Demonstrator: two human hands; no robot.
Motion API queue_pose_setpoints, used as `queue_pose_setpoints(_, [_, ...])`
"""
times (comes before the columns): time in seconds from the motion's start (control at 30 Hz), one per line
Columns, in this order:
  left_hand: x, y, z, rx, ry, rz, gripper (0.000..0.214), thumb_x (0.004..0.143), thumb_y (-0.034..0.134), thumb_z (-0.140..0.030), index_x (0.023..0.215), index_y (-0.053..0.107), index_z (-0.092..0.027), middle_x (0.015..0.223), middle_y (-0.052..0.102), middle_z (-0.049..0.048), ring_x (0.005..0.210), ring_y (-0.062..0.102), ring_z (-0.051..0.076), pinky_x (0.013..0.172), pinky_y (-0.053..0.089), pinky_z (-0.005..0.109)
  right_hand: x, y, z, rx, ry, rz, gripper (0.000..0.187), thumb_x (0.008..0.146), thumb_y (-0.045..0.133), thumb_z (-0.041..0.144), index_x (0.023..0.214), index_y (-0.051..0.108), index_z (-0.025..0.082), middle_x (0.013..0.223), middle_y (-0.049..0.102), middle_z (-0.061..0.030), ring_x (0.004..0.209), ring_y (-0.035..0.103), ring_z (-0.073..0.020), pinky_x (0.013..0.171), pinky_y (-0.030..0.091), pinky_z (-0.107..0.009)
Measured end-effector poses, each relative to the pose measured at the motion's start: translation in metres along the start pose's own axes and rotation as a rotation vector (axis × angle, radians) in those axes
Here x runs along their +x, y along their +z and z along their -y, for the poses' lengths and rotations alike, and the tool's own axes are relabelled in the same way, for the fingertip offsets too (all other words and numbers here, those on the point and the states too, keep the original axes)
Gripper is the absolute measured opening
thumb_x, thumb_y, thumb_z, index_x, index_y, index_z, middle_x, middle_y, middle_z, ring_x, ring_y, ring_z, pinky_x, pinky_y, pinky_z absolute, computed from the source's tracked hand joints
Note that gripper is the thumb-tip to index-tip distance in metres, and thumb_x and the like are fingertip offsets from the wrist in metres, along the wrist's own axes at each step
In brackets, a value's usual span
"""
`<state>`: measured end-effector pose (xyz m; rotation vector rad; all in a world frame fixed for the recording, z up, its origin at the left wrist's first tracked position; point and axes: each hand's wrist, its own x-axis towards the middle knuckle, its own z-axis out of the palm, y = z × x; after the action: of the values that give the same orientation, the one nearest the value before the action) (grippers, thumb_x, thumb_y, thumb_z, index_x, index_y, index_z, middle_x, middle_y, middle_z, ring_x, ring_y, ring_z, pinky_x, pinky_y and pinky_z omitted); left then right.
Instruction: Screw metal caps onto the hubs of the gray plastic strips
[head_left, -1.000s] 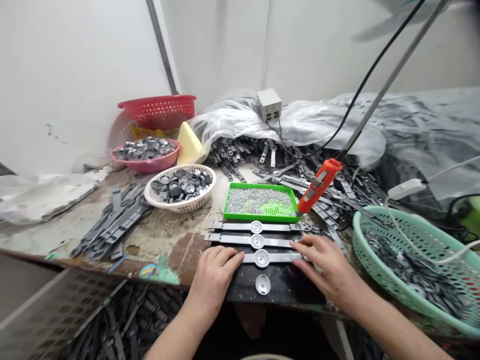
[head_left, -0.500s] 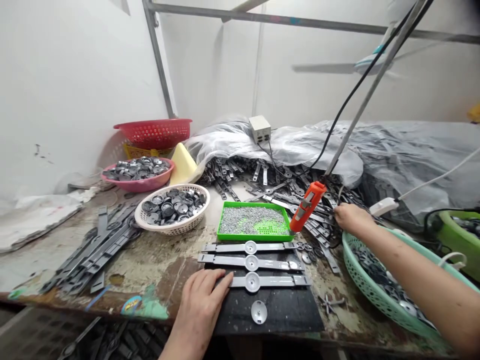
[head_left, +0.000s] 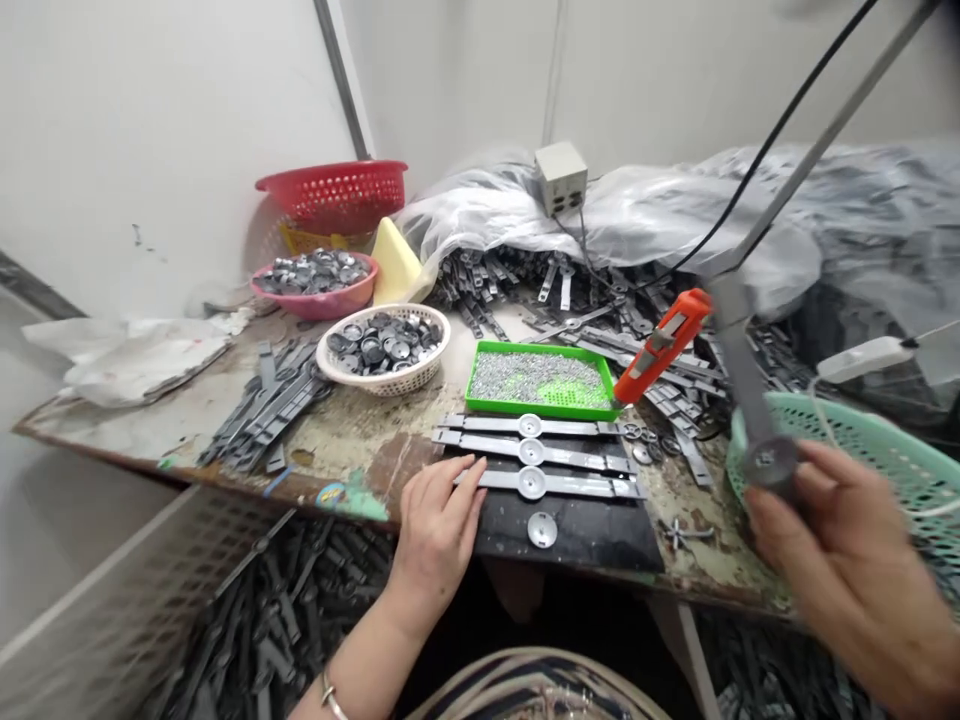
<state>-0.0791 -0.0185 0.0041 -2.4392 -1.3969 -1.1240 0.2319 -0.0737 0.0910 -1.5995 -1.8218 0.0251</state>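
My left hand [head_left: 439, 520] lies flat, fingers spread, on the left edge of a black mat [head_left: 585, 530], touching the nearest of three grey plastic strips [head_left: 551, 484] laid in a row. A loose round disc [head_left: 541, 530] sits on the mat in front of them. My right hand [head_left: 840, 560], blurred by motion, is raised at the right and closed on one end of a grey strip [head_left: 739, 375] that points up and away.
A green tray of screws [head_left: 540, 380] lies behind the mat, with an orange electric screwdriver [head_left: 661, 345] hanging on a cable beside it. A white basket of discs [head_left: 384, 347], pink bowl [head_left: 319, 285], red basket [head_left: 334, 195], teal basket [head_left: 885, 450] and piles of grey strips [head_left: 266, 415] surround it.
My right hand went from the mat to the strip pile at the right, then came back toward me holding a grey strip. My left hand stayed at the mat's left edge.
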Motion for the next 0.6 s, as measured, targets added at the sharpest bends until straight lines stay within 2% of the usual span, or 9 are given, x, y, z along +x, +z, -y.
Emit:
queue_pose_setpoints(0.07, [-0.005, -0.001, -0.006, -0.016, -0.023, -0.003, 0.038, 0.089, 0.052, -0.01, 0.126, 0.049, -0.02, 0.114, 0.059, 0.0098, 0.106, 0.054, 0.023, 0.092, 0.041, 0.042, -0.015, 0.024, 0.008, 0.031, -0.097, 0.146, 0.046, 0.093, 0.039, 0.031, 0.139, 0.033, 0.032, 0.106, 0.058, -0.0095, 0.091, 0.061, -0.0222, 0.074, 0.054, -0.034])
queue_pose_setpoints(0.13, [-0.012, -0.002, -0.011, -0.017, -0.062, -0.026, 0.034, 0.089, 0.052, -0.01, 0.122, 0.052, -0.02, 0.109, 0.06, 0.0093, 0.102, 0.054, 0.023, 0.09, 0.042, 0.041, -0.024, 0.05, 0.011, 0.082, -0.199, 0.315, 0.045, 0.094, 0.038, 0.027, 0.139, 0.036, 0.034, 0.104, 0.055, -0.0077, 0.092, 0.06, -0.0194, 0.076, 0.053, -0.031])
queue_pose_setpoints(0.23, [-0.027, -0.003, -0.017, 0.015, -0.16, -0.126, 0.021, 0.089, 0.05, -0.013, 0.109, 0.055, -0.019, 0.098, 0.057, 0.0096, 0.095, 0.053, 0.025, 0.084, 0.044, 0.041, -0.028, 0.08, 0.01, 0.137, -0.282, 0.429, 0.042, 0.095, 0.041, 0.024, 0.136, 0.042, 0.033, 0.099, 0.053, -0.0059, 0.087, 0.057, -0.0155, 0.074, 0.05, -0.028])
queue_pose_setpoints(0.37, [-0.042, -0.006, -0.021, 0.013, -0.236, -0.221, 0.011, 0.087, 0.047, -0.01, 0.091, 0.052, -0.019, 0.089, 0.054, 0.0069, 0.087, 0.053, 0.022, 0.079, 0.045, 0.038, -0.029, 0.099, 0.007, 0.144, -0.305, 0.45, 0.041, 0.094, 0.045, 0.024, 0.134, 0.046, 0.029, 0.099, 0.054, -0.0057, 0.088, 0.055, -0.015, 0.074, 0.048, -0.027])
queue_pose_setpoints(0.5, [-0.046, -0.01, -0.024, -0.026, -0.238, -0.239, 0.011, 0.087, 0.047, -0.009, 0.092, 0.05, -0.019, 0.088, 0.053, 0.0051, 0.085, 0.053, 0.02, 0.078, 0.046, 0.037, -0.028, 0.103, 0.006, 0.12, -0.327, 0.418, 0.038, 0.093, 0.048, 0.024, 0.13, 0.051, 0.029, 0.096, 0.056, -0.0052, 0.085, 0.054, -0.0148, 0.07, 0.047, -0.027])
queue_pose_setpoints(0.6, [-0.043, -0.012, -0.029, -0.035, -0.191, -0.211, 0.013, 0.085, 0.053, -0.009, 0.095, 0.053, -0.018, 0.088, 0.054, 0.0048, 0.085, 0.052, 0.019, 0.079, 0.045, 0.037, -0.026, 0.105, 0.008, 0.062, -0.364, 0.389, 0.035, 0.092, 0.049, 0.024, 0.127, 0.056, 0.028, 0.093, 0.058, -0.0058, 0.082, 0.054, -0.016, 0.067, 0.046, -0.028])
